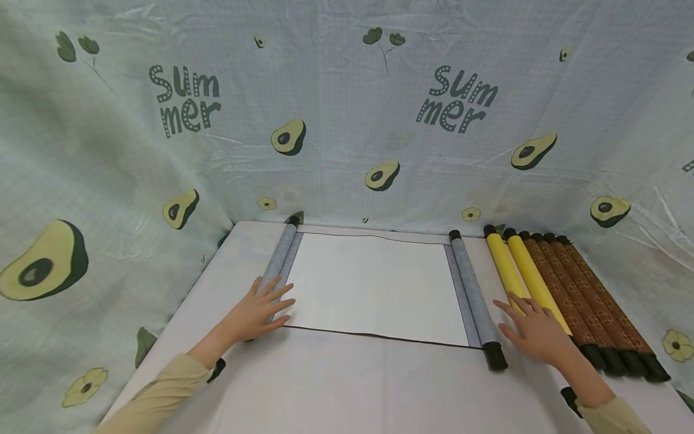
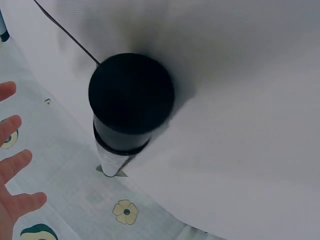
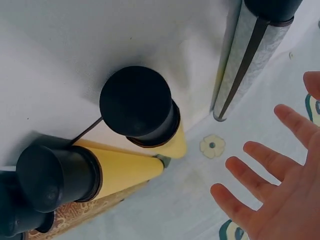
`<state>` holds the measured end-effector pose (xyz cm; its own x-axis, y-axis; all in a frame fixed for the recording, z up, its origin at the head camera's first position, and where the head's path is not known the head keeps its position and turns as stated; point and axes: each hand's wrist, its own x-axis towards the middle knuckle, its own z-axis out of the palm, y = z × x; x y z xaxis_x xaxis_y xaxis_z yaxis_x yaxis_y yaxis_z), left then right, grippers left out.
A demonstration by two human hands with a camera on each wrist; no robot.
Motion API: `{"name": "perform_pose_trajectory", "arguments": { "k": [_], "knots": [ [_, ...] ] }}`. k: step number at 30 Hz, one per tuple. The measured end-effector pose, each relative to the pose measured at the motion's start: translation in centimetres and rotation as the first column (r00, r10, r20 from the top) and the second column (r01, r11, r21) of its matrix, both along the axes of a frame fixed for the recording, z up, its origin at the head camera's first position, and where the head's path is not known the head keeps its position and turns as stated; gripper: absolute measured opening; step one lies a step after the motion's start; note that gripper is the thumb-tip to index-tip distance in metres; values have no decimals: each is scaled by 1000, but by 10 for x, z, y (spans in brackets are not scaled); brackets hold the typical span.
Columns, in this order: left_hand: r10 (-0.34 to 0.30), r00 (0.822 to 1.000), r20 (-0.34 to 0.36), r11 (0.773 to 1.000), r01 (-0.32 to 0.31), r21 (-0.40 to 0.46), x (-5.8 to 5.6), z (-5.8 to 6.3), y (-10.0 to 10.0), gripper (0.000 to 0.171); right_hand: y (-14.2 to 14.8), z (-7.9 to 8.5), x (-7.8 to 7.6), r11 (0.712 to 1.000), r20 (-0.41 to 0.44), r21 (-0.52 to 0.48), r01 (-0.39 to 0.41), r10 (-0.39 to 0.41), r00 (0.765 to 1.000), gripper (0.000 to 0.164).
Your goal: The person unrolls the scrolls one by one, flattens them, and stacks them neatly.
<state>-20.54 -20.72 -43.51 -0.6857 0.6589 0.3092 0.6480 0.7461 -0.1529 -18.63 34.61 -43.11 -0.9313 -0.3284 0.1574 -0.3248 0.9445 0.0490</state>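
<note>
A hanging scroll with a white sheet lies unrolled on the table between a left grey roller and a right grey roller, both with black end caps. My left hand is spread over the near part of the left roller, overlapping it in the head view. In the left wrist view its fingers are apart and grip nothing. My right hand, fingers spread, is over the near end of a yellow roll, to the right of the scroll. The right wrist view shows these fingers apart, holding nothing.
Beside the first yellow roll lies a second yellow roll, then several brown patterned rolls with black caps along the table's right side. A hanging cloth printed with avocados stands behind the white table.
</note>
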Motion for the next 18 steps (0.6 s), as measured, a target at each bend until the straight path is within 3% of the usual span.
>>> {"name": "perform_pose_trajectory", "arguments": {
  "k": [5,13,18],
  "knots": [
    [-58,998,-32,998,58,9,-3,1,16,35,8,-3,-8,999,-45,15,32,-31,998,53],
    [-142,983,-114,989,146,25,-8,2,40,33,12,-5,-23,993,-18,27,117,-116,993,55],
    [-167,981,-96,986,168,11,-7,3,55,31,16,-8,-34,986,23,10,165,-165,986,54]
  ]
}}
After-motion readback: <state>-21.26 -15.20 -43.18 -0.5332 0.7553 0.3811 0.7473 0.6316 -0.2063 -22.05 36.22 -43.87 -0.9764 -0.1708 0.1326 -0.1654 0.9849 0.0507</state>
